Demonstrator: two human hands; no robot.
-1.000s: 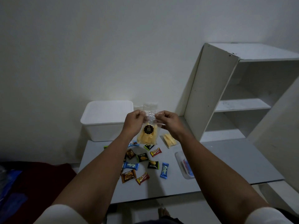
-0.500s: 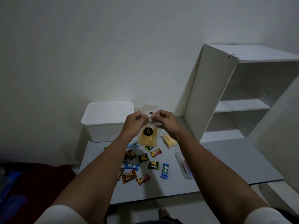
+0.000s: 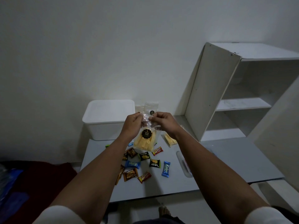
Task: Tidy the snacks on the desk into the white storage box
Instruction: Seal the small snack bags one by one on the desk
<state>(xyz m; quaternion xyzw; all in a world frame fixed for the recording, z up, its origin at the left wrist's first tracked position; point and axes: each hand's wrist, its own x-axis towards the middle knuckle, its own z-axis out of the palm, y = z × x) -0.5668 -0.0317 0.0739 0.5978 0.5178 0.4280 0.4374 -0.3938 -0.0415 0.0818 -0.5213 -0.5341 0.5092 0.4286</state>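
Wrapped sweets (image 3: 142,160) — scattered on bench (image 3: 226,162), 6 o'clock of the raised bag. Clear snack bag (image 3: 144,140): neck pinched by left hand (image 3: 132,125) and right hand (image 3: 162,122). White storage box (image 3: 108,120) — 10 o'clock, lid on. Risk: thin film slipping, sticks spilling.

Clear snack bag (image 3: 144,139) w/ yellow sticks & round black label, held upright above desk (image 3: 226,160), top crumpled. White storage box (image 3: 106,125) at desk's back-left corner. Small wrapped snacks (image 3: 142,164) scattered on desk in front; second stick bag (image 3: 169,139) lying flat to the right.
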